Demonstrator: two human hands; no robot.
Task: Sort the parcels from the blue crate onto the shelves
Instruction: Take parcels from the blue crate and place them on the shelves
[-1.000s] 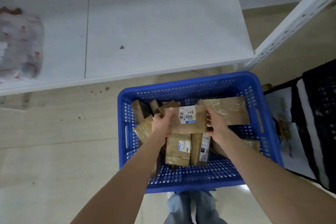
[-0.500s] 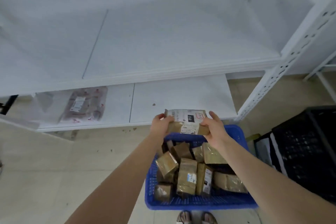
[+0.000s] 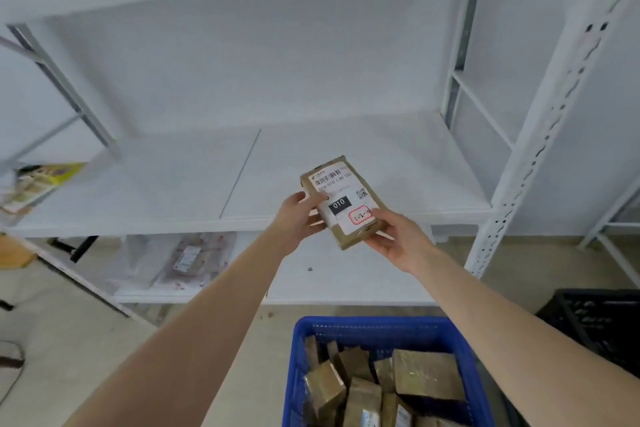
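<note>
White shelf point(image 3: 381, 163) now fills my view, and the crate point(image 3: 367, 328) has sunk to the bottom edge. I have lifted one parcel point(image 3: 341, 201) out, label up: left hand point(image 3: 298, 218) grips its side, right hand point(image 3: 394, 241) its near end, at the shelf's front. Placing should come next.

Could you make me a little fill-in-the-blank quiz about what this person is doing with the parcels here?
1. The left hand and right hand hold one brown parcel before the white ____.
2. The black patch on its label reads ____.
3. More parcels lie in the ____ crate below.
Missing words: shelves; 010; blue.
</note>
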